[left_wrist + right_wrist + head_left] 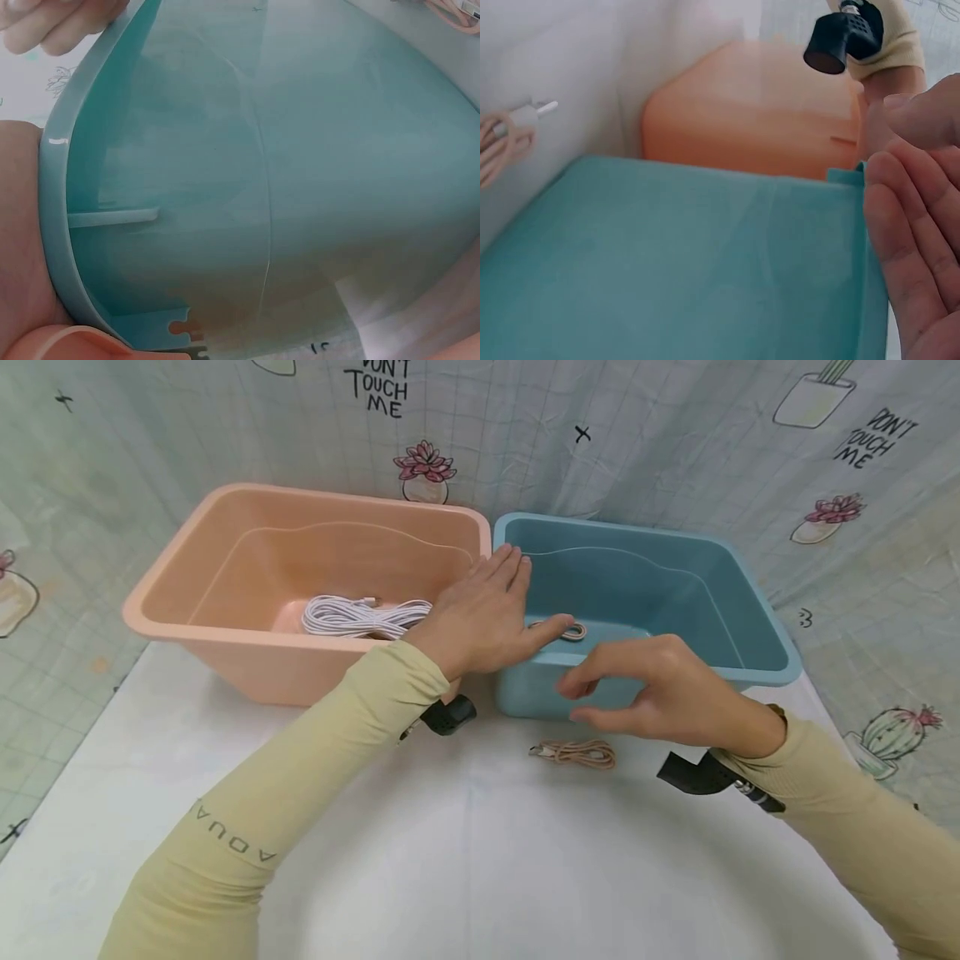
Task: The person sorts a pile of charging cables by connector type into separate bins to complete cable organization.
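Observation:
My left hand [487, 618] lies palm down over the place where the peach bin [255, 664] meets the blue bin [765, 677], fingers straight and thumb spread. Just in front of the blue bin's near rim is my right hand [667, 689], its fingers loosely bent, a gap between thumb and forefinger, nothing held. Below it a coiled beige cable [577, 754] lies on the table; its plug [546, 107] shows in the right wrist view. Bundled white cables [345, 617] sit inside the peach bin. Partly hidden by my left thumb, another coiled cable [575, 632] lies in the blue bin.
Both bins stand side by side at the back of the white table [420, 860]. A patterned curtain [645, 452] hangs close behind them. Black wrist cameras [448, 716] are strapped to both sleeved forearms.

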`<move>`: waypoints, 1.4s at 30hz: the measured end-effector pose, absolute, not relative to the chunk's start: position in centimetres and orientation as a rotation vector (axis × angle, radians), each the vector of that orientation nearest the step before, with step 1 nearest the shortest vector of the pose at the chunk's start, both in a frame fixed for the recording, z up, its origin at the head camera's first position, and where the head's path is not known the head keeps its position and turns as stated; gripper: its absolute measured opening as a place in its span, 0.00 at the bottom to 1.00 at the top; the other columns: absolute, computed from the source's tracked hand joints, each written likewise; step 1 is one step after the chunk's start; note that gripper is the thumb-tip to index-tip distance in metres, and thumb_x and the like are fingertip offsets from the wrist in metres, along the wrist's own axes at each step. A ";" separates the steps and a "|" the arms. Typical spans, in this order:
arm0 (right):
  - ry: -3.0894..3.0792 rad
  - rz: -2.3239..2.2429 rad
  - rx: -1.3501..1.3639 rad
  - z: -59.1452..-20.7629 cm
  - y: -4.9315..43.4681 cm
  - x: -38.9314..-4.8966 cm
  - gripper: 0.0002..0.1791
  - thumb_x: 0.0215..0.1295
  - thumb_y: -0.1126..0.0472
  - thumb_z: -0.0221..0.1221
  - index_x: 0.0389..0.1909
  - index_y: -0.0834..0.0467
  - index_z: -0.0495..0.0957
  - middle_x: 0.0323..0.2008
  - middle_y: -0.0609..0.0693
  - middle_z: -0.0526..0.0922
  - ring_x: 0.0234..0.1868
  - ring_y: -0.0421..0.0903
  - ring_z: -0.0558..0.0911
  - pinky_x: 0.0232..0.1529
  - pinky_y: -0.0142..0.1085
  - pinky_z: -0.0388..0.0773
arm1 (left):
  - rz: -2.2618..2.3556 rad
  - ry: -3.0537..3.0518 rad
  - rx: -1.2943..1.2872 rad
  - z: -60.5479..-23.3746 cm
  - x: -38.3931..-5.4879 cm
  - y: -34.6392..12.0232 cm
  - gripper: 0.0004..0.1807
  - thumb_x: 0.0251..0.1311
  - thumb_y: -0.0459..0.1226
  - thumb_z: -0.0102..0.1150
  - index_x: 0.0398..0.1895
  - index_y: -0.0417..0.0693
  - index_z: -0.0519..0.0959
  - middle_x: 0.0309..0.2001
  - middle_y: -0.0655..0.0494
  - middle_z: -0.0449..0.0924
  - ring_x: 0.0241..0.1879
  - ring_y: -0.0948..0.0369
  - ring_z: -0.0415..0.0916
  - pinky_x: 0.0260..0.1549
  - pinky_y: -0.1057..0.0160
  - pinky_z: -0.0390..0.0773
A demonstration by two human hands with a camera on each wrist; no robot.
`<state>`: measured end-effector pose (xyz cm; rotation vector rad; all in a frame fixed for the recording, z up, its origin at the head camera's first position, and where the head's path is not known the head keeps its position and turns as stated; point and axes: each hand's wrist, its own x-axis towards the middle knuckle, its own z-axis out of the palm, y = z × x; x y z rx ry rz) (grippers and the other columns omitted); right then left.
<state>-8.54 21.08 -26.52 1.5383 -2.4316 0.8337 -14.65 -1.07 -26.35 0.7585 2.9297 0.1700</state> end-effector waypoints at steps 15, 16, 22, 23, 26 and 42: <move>-2.552 0.874 1.572 -30.6 20.9 -7.8 0.16 0.50 0.61 0.72 0.41 0.43 0.83 0.36 0.33 0.86 0.39 0.26 0.82 0.42 0.19 0.78 | 0.152 2.934 0.770 -26.3 -14.7 -1.2 0.53 0.62 0.73 0.19 0.78 0.45 0.39 0.80 0.50 0.32 0.81 0.55 0.28 0.80 0.57 0.36; -2.572 0.871 1.565 -30.9 20.9 -7.8 0.16 0.51 0.60 0.72 0.41 0.43 0.83 0.37 0.32 0.85 0.39 0.25 0.82 0.42 0.19 0.78 | 0.155 2.936 0.770 -26.3 -14.8 -1.2 0.53 0.62 0.73 0.20 0.78 0.44 0.39 0.80 0.50 0.33 0.81 0.55 0.28 0.80 0.57 0.36; -2.627 0.889 1.541 -32.3 21.1 -8.0 0.15 0.54 0.61 0.70 0.42 0.42 0.83 0.38 0.33 0.86 0.38 0.31 0.85 0.41 0.20 0.80 | 0.173 2.941 0.770 -26.5 -14.8 -1.2 0.53 0.62 0.73 0.21 0.78 0.44 0.39 0.80 0.50 0.33 0.81 0.55 0.29 0.80 0.57 0.37; -2.633 0.885 1.541 -32.5 21.2 -8.0 0.15 0.54 0.61 0.70 0.42 0.43 0.83 0.38 0.34 0.86 0.38 0.32 0.85 0.41 0.19 0.80 | 0.173 2.940 0.768 -26.5 -14.8 -1.1 0.53 0.62 0.73 0.21 0.78 0.44 0.39 0.80 0.51 0.33 0.81 0.55 0.29 0.80 0.57 0.37; -2.659 0.872 1.536 -33.3 21.3 -8.2 0.15 0.55 0.61 0.69 0.43 0.44 0.83 0.38 0.37 0.87 0.37 0.34 0.86 0.41 0.18 0.79 | 0.172 2.937 0.765 -26.6 -14.8 -1.1 0.54 0.62 0.73 0.21 0.78 0.44 0.39 0.80 0.51 0.32 0.81 0.56 0.29 0.80 0.57 0.37; -2.624 0.794 1.478 -36.3 22.3 -9.1 0.16 0.49 0.63 0.73 0.41 0.51 0.84 0.35 0.39 0.88 0.36 0.34 0.86 0.36 0.26 0.81 | 0.164 2.944 0.776 -26.8 -14.8 -1.1 0.53 0.62 0.73 0.20 0.79 0.45 0.39 0.80 0.51 0.32 0.81 0.57 0.28 0.80 0.59 0.36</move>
